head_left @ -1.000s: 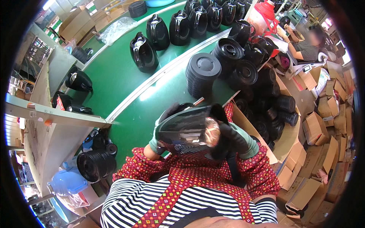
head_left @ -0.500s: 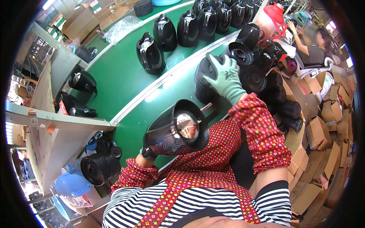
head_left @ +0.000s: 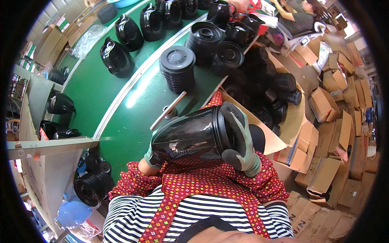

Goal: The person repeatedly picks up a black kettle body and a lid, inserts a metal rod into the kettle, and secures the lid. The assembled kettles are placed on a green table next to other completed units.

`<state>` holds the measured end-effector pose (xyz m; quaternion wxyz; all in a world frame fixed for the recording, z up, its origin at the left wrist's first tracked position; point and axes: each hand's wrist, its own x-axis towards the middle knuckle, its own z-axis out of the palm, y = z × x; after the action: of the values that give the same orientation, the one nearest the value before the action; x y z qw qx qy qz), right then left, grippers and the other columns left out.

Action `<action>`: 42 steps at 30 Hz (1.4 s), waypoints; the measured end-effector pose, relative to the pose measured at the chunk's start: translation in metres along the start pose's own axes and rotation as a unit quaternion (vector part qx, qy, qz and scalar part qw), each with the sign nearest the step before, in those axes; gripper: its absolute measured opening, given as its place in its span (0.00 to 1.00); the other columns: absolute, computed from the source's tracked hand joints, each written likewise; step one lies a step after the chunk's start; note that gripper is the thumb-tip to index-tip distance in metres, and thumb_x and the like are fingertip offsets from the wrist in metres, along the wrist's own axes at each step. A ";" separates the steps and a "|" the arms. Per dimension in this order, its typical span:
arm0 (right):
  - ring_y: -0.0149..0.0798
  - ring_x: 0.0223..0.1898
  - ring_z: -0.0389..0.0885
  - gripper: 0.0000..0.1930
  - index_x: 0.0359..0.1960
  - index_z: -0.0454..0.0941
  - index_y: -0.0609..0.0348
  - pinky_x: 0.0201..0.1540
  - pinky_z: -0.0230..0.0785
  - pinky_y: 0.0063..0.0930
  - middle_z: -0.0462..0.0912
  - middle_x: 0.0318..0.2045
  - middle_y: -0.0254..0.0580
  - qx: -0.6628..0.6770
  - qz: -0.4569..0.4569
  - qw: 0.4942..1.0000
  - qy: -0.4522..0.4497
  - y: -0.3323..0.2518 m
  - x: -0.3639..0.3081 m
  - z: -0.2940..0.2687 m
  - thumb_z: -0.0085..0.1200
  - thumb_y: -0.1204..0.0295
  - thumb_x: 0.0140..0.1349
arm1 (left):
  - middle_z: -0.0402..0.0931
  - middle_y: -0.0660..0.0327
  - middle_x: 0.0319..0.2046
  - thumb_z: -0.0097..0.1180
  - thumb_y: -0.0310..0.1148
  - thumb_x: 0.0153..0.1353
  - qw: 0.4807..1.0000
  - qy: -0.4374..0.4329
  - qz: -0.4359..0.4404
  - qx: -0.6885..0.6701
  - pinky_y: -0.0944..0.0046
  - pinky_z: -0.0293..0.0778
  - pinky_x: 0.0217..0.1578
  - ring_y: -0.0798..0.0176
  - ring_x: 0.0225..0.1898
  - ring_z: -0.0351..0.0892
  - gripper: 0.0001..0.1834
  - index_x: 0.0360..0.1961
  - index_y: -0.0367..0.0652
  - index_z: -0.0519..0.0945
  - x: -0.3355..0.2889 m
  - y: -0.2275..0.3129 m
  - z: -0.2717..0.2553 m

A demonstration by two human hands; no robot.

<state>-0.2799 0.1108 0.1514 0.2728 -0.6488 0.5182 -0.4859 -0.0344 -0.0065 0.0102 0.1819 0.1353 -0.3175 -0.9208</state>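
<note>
A glossy black jug body [head_left: 184, 135] lies on its side in front of my apron. My left hand [head_left: 151, 156], in a pale green glove, is wrapped round its handle end, with the fingers partly hidden. Over the jug's wide end sits a ribbed round black cap [head_left: 220, 128]. My right hand [head_left: 245, 148], gloved in green with dark palm patches, grips that cap from the right. Whether the cap is fully seated cannot be seen. Just beyond the jug a metal bar [head_left: 168, 111] sticks up at a slant from the green bench [head_left: 121, 133].
Stacked black caps [head_left: 177, 67] stand on the bench, with more stacks [head_left: 204, 38] behind. Upright black jugs [head_left: 117, 58] line the far side of a white rail [head_left: 129, 83]. At right, an open carton [head_left: 298, 117] holds black parts. A co-worker [head_left: 298, 18] sits at the far right.
My right hand has left the stack of caps and come back to the jug with a cap, which now covers its open end. The jug has tipped to point rightward, and my view has shifted right.
</note>
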 end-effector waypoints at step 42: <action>0.42 0.62 0.81 0.41 0.71 0.70 0.57 0.70 0.70 0.39 0.81 0.62 0.48 0.575 0.317 0.744 0.122 0.007 -0.051 -0.027 0.44 0.32 0.74 | 0.73 0.28 0.65 0.76 0.28 0.57 0.557 -0.108 0.358 0.742 0.50 0.85 0.53 0.36 0.58 0.85 0.28 0.57 0.31 0.79 0.015 0.127 0.149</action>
<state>-0.3073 0.1606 0.1383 0.6672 -0.1024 0.3450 -0.6522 -0.0704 -0.0259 0.2018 0.2958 -0.0028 -0.9279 -0.2268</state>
